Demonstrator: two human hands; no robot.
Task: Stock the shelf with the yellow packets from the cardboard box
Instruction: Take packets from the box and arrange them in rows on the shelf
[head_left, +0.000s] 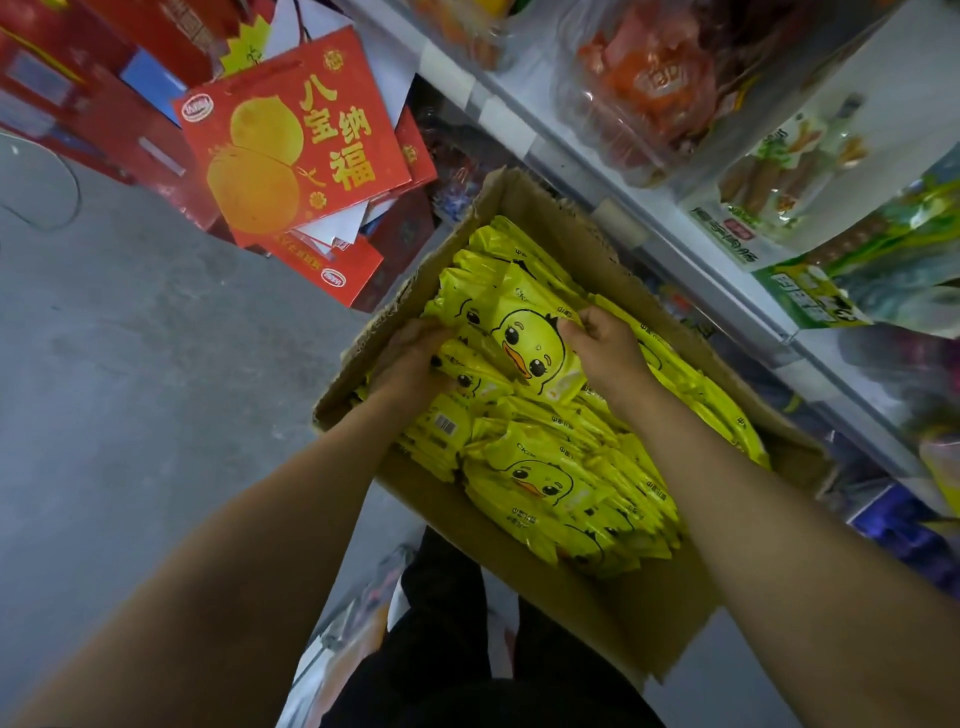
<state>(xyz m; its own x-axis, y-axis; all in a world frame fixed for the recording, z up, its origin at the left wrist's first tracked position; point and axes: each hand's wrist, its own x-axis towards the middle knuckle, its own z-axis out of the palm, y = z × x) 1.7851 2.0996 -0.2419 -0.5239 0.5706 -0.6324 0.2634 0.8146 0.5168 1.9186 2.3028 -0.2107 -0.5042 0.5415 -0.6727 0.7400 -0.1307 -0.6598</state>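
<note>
An open cardboard box (524, 208) stands on the floor, filled with several yellow packets (545, 483) printed with a cartoon duck. Both my hands are inside the box at its far half. My left hand (415, 358) curls round the left side of a bunch of packets. My right hand (602, 343) grips the right edge of the top duck packet (530, 343) of that bunch. The shelf (701, 260) runs along the right of the box, its white edge close to the box's far wall.
Red gift boxes (296, 140) with gold lettering lean in a pile beyond the box on the left. Bagged snacks (769, 176) fill the shelf tiers on the right. Grey concrete floor (130, 389) lies to the left. My dark-trousered legs (467, 649) stand just behind the box.
</note>
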